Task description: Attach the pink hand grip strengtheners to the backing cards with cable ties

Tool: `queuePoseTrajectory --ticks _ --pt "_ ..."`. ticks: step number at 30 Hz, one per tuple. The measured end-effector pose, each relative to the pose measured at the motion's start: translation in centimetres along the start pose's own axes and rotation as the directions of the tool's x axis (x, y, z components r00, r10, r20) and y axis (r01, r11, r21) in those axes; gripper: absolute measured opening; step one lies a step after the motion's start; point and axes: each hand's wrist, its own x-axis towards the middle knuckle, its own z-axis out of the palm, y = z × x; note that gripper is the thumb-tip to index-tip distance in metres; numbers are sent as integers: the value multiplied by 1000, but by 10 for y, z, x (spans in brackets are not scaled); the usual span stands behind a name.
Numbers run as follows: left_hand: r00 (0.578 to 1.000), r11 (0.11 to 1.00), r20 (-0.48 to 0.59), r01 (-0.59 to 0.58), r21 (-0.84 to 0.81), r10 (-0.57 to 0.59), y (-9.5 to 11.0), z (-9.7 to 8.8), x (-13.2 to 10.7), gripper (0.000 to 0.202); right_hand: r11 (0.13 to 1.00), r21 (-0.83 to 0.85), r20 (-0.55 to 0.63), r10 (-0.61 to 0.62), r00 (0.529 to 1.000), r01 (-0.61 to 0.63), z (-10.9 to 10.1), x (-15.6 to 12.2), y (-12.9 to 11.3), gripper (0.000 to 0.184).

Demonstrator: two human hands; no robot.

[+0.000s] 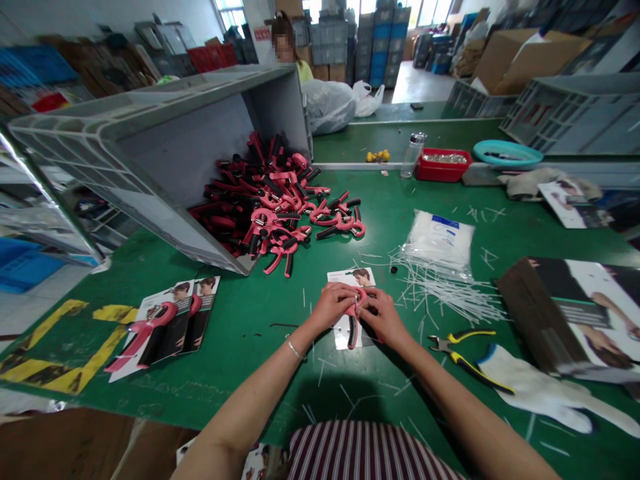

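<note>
A pink-and-black sprung hand tool, shaped like a clamp (353,328), lies on a printed backing card (342,337) on the green table. My left hand (336,303) comes in from the left, its fingers closed on the tool's pink upper part and the card. From the other side my right hand (383,316) pinches the same tool near its middle. The fingertips meet there, so any small piece between them is hidden. White cable ties (450,293) are heaped to the right of my hands.
A tipped grey crate (165,133) spills similar tools (280,200). Carded tools (165,327) lie left. Right are cutting pliers (465,357), a white glove (540,390), a box of cards (570,313) and a plastic bag (440,240). A person (300,67) is behind the crate.
</note>
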Motion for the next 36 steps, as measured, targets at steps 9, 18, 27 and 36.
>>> queuePoseTrajectory --ticks 9,18,27,36 --pt "990 975 -8 135 -175 -139 15 -11 2 21 997 64 -110 48 993 -41 7 5 2 17" --pt "976 848 49 -208 487 211 45 40 -45 24 967 245 -211 124 970 -71 15 12 14 38" --pt "997 839 11 -73 539 80 61 14 -60 35 1000 -7 -147 -12 989 11 -14 -4 -2 21" --pt "987 839 -35 153 523 -158 44 15 -82 20 757 -546 319 -209 924 360 -16 -35 -30 15"
